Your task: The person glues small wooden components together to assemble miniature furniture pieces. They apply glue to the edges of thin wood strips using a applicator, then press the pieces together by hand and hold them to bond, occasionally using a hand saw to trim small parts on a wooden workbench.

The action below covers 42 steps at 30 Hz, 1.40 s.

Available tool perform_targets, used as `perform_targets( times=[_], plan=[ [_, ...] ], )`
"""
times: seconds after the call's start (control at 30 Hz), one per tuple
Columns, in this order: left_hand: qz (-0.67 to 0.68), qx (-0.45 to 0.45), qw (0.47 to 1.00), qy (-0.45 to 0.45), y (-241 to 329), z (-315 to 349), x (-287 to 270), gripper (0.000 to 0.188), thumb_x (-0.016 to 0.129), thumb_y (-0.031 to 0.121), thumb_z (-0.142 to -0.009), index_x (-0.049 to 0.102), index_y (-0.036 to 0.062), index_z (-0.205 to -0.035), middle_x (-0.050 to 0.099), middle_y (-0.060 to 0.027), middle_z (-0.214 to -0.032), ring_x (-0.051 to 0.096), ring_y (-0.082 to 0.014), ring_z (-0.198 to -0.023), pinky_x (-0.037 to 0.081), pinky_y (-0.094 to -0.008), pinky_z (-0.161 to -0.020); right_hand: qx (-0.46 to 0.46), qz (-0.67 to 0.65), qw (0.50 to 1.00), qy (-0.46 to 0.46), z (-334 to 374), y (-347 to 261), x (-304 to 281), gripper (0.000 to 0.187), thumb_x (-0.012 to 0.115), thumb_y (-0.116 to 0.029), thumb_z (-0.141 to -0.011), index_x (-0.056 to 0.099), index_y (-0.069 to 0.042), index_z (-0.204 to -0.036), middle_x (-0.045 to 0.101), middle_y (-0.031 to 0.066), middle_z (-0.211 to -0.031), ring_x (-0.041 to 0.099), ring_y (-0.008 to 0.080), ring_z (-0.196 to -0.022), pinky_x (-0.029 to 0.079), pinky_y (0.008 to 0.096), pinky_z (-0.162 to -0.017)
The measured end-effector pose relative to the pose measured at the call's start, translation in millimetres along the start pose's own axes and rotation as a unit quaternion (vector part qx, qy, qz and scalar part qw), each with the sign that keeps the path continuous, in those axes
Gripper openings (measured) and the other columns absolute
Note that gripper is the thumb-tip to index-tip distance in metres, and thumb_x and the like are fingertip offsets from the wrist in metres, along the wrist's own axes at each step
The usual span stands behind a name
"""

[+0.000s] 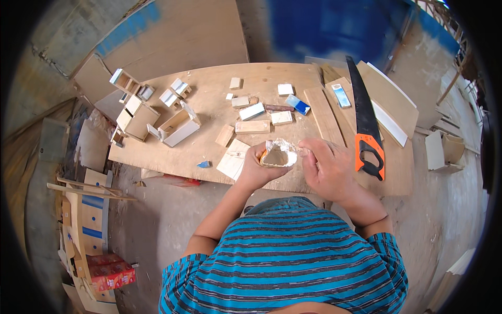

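Note:
My left hand [254, 168] is wrapped round a small open-topped container [278, 157] with a crusty, whitish rim and a pale inside. I hold it over the front edge of the wooden worktable [308, 184]. At the container's right rim, my right hand [329, 168] is closed in a pinch, its thumb and forefinger together. What those fingers hold, if anything, is too small to make out. Just beyond my hands lie several small wood blocks [252, 126], some of them painted white. A blue and white block [298, 104] is among them.
A handsaw [369, 152] with an orange and black handle lies at the right beside long boards [324, 116]. Small wooden box-like pieces [179, 124] stand at the table's left. A thin white-faced board [233, 159] lies near my left hand. Red packages [111, 272] are on the floor.

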<state>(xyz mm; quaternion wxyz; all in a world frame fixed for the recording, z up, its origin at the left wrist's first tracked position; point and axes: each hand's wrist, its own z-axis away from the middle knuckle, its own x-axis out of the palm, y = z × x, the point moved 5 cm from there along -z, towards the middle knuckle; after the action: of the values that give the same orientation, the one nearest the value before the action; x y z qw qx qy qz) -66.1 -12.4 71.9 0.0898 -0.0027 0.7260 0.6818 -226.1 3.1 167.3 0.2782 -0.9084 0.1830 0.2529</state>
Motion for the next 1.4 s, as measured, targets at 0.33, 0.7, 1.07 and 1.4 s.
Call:
perform_targets(
  times=[0.33, 0.7, 1.07, 1.4],
  plan=[
    [0.128, 0.073, 0.962, -0.229, -7.7, -1.5, -9.9, 0.060, 0.094, 0.021, -0.044, 0.063, 0.0049, -0.093, 0.064, 0.0010, -0.085, 0.057, -0.0078, -0.078, 0.047, -0.0269, -0.070, -0.074, -0.018, 0.988, -0.132, -16.3, -31.0, -21.7, 0.024, 0.061, -0.003, -0.073, 0.055, -0.001, -0.096, 0.060, 0.0093, -0.076, 0.061, 0.0263, -0.067, 0.049, 0.0344, -0.055],
    [0.206, 0.023, 0.924, -0.321, -0.4, 8.9, 5.2, 0.064, 0.098, 0.025, -0.035, 0.065, 0.0049, -0.085, 0.065, 0.0005, -0.076, 0.058, -0.0063, -0.071, 0.047, -0.0245, -0.064, -0.154, -0.029, 0.984, -0.089, -5.7, -45.3, -16.8, 0.038, 0.066, 0.001, -0.063, 0.057, 0.004, -0.100, 0.057, 0.0115, -0.077, 0.057, 0.0237, -0.061, 0.046, 0.0303, -0.052],
    [0.191, 0.051, 0.920, -0.338, 6.1, 8.8, 10.1, 0.075, 0.098, 0.032, -0.028, 0.063, 0.0028, -0.087, 0.066, -0.0005, -0.078, 0.059, -0.0083, -0.069, 0.048, -0.0256, -0.063, -0.171, -0.112, 0.978, 0.048, 6.6, -25.7, -27.8, 0.028, 0.059, 0.008, -0.068, 0.059, 0.004, -0.096, 0.060, 0.0101, -0.072, 0.058, 0.0237, -0.053, 0.048, 0.0312, -0.048],
    [0.269, -0.015, 0.937, -0.223, -77.7, -10.3, 46.5, 0.054, 0.080, 0.026, -0.070, 0.055, 0.0016, -0.111, 0.057, -0.0033, -0.076, 0.052, -0.0109, -0.062, 0.040, -0.0244, -0.048, 0.186, -0.359, 0.910, 0.095, 45.1, 73.5, -32.7, 0.016, 0.047, -0.008, -0.096, 0.058, 0.002, -0.101, 0.065, 0.0096, -0.085, 0.058, 0.0091, -0.066, 0.049, 0.0225, -0.059]
  ],
)
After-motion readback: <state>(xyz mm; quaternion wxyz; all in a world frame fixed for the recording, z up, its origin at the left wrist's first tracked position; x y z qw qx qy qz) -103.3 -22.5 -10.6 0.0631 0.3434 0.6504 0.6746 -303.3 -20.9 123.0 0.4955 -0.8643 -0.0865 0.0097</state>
